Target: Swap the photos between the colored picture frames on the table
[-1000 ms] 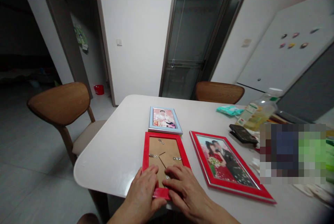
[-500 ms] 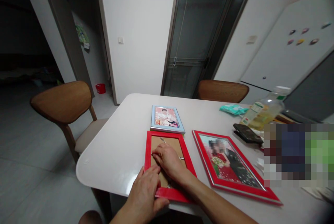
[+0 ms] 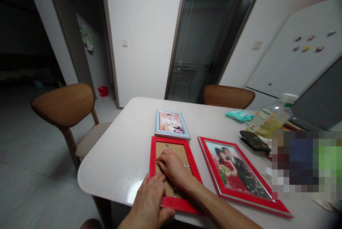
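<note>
A red picture frame (image 3: 196,172) lies face down near the table's front edge, its tan backing board (image 3: 178,152) and small metal clips showing. My left hand (image 3: 151,197) grips the frame's lower left corner, thumb on the bottom bar and fingers over the left side. Above it, my right hand (image 3: 171,166) has its fingers drawn together at the clip on the left inner edge; that clip is mostly covered. Just beyond sits a light blue frame (image 3: 172,124), photo up. To the right lies a larger red frame (image 3: 237,172), also photo up.
On the right stand a bottle of yellowish liquid (image 3: 272,116), a teal packet (image 3: 239,115) and a black phone-like object (image 3: 255,141), beside a blurred-out area. A wooden chair (image 3: 66,104) is at the left, another (image 3: 228,96) behind the white table (image 3: 114,157).
The whole view has shifted slightly, so the table items appear a little lower. Both hands remain at the same places on the red frame.
</note>
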A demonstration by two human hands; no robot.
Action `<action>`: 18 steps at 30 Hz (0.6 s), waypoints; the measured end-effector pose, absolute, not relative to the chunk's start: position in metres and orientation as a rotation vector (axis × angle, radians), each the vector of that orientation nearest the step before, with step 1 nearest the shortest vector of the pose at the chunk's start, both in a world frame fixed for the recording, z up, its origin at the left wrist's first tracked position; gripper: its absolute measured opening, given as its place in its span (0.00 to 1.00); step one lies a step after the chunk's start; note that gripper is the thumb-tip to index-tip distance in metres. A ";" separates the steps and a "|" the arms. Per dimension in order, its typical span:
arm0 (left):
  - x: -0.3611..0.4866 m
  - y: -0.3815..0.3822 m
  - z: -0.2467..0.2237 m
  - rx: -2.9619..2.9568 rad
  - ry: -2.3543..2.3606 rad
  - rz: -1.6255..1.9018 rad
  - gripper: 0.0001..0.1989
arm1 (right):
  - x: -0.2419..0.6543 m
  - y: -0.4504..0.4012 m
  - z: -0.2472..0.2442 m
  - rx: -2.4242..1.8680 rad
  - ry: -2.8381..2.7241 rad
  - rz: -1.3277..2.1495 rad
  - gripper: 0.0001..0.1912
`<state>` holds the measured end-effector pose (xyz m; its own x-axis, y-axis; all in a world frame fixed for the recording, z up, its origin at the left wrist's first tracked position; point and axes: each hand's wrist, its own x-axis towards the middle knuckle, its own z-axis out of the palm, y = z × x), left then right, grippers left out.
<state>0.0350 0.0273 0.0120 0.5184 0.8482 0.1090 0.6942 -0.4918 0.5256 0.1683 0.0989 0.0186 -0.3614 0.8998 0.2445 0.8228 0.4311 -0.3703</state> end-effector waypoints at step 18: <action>0.039 0.026 0.006 2.397 1.260 0.488 0.30 | 0.194 0.152 0.011 -1.874 -1.781 0.250 0.09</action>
